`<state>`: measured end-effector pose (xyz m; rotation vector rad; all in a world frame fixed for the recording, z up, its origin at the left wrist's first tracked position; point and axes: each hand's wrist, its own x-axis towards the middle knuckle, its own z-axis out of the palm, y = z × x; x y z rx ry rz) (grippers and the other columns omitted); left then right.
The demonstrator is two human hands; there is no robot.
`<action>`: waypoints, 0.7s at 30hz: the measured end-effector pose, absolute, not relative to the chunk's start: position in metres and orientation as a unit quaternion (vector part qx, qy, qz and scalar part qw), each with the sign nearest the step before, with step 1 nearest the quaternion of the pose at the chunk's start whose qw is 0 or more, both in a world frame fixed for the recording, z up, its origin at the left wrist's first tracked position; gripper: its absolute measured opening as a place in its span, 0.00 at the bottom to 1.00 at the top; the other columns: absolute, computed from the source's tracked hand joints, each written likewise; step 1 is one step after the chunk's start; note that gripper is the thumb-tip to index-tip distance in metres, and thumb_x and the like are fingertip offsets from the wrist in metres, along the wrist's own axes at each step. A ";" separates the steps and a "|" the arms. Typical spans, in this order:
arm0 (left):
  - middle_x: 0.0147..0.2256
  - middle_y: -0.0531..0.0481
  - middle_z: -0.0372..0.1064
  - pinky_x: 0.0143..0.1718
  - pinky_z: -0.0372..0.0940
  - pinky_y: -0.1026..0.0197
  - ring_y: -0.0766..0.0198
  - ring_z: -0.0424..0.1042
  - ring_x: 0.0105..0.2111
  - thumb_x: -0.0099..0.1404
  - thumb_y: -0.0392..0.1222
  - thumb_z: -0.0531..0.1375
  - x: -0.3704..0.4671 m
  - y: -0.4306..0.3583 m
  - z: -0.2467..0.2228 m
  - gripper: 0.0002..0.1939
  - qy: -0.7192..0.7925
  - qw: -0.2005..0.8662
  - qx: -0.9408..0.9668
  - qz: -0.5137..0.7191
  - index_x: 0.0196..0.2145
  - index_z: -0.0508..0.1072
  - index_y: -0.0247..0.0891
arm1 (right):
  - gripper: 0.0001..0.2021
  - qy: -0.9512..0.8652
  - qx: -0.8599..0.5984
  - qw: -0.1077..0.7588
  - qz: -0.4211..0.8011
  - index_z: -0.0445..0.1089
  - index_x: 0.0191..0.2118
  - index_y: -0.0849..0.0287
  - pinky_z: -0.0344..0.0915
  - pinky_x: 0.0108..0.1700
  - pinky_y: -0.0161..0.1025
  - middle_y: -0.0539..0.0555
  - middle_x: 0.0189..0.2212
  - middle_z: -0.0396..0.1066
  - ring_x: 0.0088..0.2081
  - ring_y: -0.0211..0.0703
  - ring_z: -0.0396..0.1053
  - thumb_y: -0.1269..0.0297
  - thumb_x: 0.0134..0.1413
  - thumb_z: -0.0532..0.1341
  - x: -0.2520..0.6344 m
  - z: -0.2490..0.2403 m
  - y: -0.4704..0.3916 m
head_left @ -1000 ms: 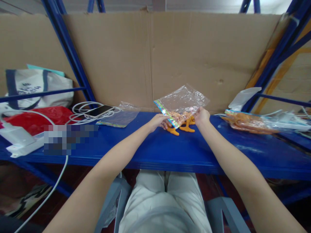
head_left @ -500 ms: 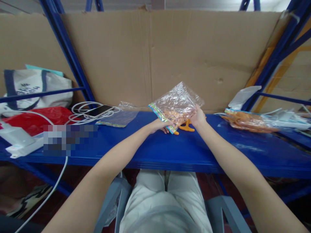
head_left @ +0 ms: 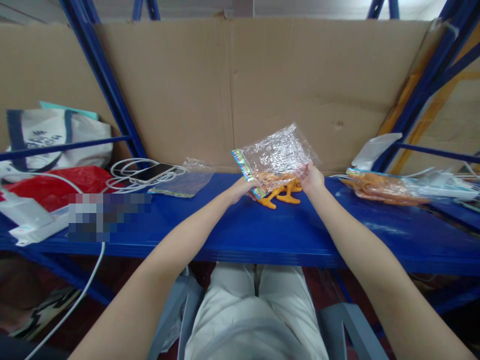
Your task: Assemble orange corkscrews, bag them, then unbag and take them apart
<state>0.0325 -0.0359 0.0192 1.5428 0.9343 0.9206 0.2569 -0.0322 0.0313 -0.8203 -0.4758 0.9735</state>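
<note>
Clear bag point(head_left: 279, 150) with silvery glare and a multicoloured patterned edge strip point(head_left: 243, 165), mostly blue, green and yellow; plain orange pieces point(head_left: 288, 198) below, orange again in the clear packet point(head_left: 390, 187). Shelf point(head_left: 240, 235) solid blue, cardboard point(head_left: 168, 90) plain brown, plastic heap point(head_left: 86, 180) red. Tote point(head_left: 56, 135) off-white with navy bands and dark lettering, trousers point(head_left: 255, 310) pale beige, armrests point(head_left: 352, 325) grey.

The person I watched wore pale, off-white trousers point(head_left: 234, 287), creased across the thighs. At the near side showed a blurred, greyish patch of clothing point(head_left: 255, 340) with a curved edge. The left arm point(head_left: 161, 260) and right arm point(head_left: 369, 252) were bare, and so were the left hand point(head_left: 241, 190) and right hand point(head_left: 312, 178).
</note>
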 end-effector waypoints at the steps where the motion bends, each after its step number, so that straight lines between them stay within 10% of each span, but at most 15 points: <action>1: 0.24 0.50 0.74 0.23 0.66 0.65 0.64 0.72 0.22 0.55 0.31 0.62 0.033 -0.036 0.020 0.15 0.390 0.530 0.642 0.394 0.42 0.75 0.32 | 0.14 -0.225 -0.390 0.778 0.438 0.60 0.27 0.56 0.69 0.26 0.29 0.42 0.17 0.65 0.20 0.32 0.68 0.63 0.66 0.58 0.256 0.032 -0.033; 9: 0.22 0.49 0.73 0.24 0.67 0.65 0.67 0.70 0.20 0.59 0.37 0.63 0.031 -0.026 0.016 0.06 0.384 0.526 0.638 0.410 0.33 0.75 0.31 | 0.15 -0.306 -0.496 0.758 0.292 0.65 0.25 0.57 0.50 0.13 0.29 0.39 0.08 0.52 0.10 0.31 0.51 0.66 0.66 0.56 0.255 0.036 -0.041; 14: 0.47 0.39 0.75 0.40 0.73 0.56 0.57 0.77 0.42 0.59 0.35 0.63 0.027 -0.015 0.012 0.20 0.418 0.394 0.647 0.500 0.50 0.70 0.33 | 0.18 -0.268 -0.522 0.742 0.325 0.64 0.24 0.57 0.54 0.15 0.28 0.39 0.08 0.50 0.11 0.30 0.51 0.69 0.68 0.53 0.259 0.037 -0.045; 21: 0.71 0.34 0.41 0.68 0.49 0.41 0.45 0.44 0.71 0.53 0.29 0.62 0.008 -0.002 0.005 0.45 0.429 0.055 0.798 0.419 0.68 0.53 0.36 | 0.18 -0.262 -0.538 0.706 0.379 0.63 0.25 0.58 0.55 0.14 0.27 0.40 0.09 0.52 0.10 0.30 0.51 0.71 0.69 0.51 0.258 0.034 -0.045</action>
